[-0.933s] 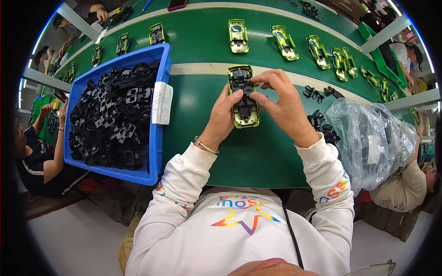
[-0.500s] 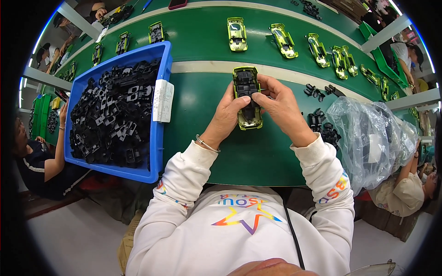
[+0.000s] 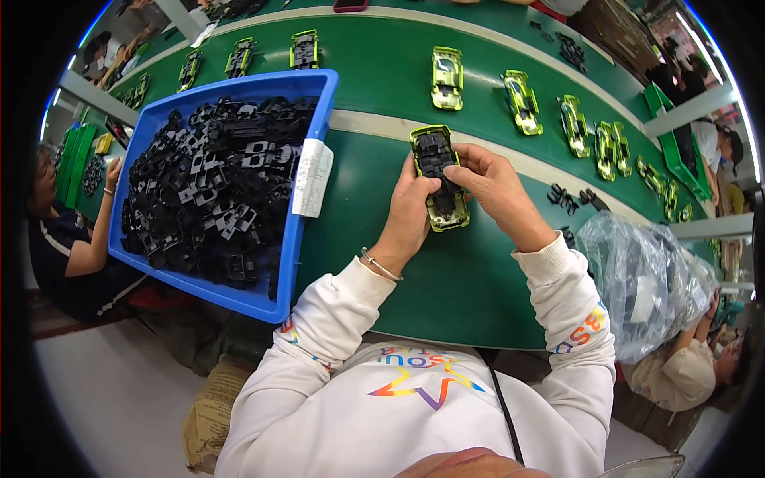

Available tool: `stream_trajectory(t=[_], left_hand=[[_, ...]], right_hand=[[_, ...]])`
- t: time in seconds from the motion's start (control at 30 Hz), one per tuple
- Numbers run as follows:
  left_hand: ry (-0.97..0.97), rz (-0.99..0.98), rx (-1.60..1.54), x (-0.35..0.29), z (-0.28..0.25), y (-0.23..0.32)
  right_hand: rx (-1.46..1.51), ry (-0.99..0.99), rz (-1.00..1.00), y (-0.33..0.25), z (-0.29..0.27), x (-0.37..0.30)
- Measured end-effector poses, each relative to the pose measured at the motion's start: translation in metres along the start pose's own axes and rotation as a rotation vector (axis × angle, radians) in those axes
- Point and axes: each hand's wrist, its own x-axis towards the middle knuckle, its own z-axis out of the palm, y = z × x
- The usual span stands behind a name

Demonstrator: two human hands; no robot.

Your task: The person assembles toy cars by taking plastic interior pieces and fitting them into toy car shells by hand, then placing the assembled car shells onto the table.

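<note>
A yellow-green toy car body (image 3: pixel 434 148) is held above the green bench, its open underside up and a black interior piece seated in it. My left hand (image 3: pixel 409 209) is closed on its left edge, thumb lying on the black piece. From the other side my right hand (image 3: pixel 496 187) grips it, thumb pressing on the middle of the black piece and fingers behind the right edge. The lower end of the shell shows bare yellow-green inside. Fingertips beneath the car are hidden.
To the left stands a blue bin (image 3: pixel 317 119) heaped with black plastic parts (image 3: pixel 211 187). Beyond it, several similar car bodies (image 3: pixel 448 77) lie along a green belt (image 3: pixel 382 56). A clear plastic bag (image 3: pixel 641 287) and loose black parts (image 3: pixel 562 197) lie right. Co-workers sit on both sides.
The whole view has shifted, so bin and belt appear farther right and lower. The car body is turned slightly, its upper end leaning left. Both hands keep their hold on it.
</note>
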Motion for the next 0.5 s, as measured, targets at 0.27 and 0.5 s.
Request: stream_trajectory(t=[0.27,0.5], left_hand=[[0.251,0.107,-0.012,0.009,-0.014,0.009],[0.221,0.060,0.095,0.011,-0.008,0.002]], right_hand=[[0.011,0.070,-0.173,-0.017,0.023,0.128],[-0.119,0.263,-0.248,0.011,0.024,0.303]])
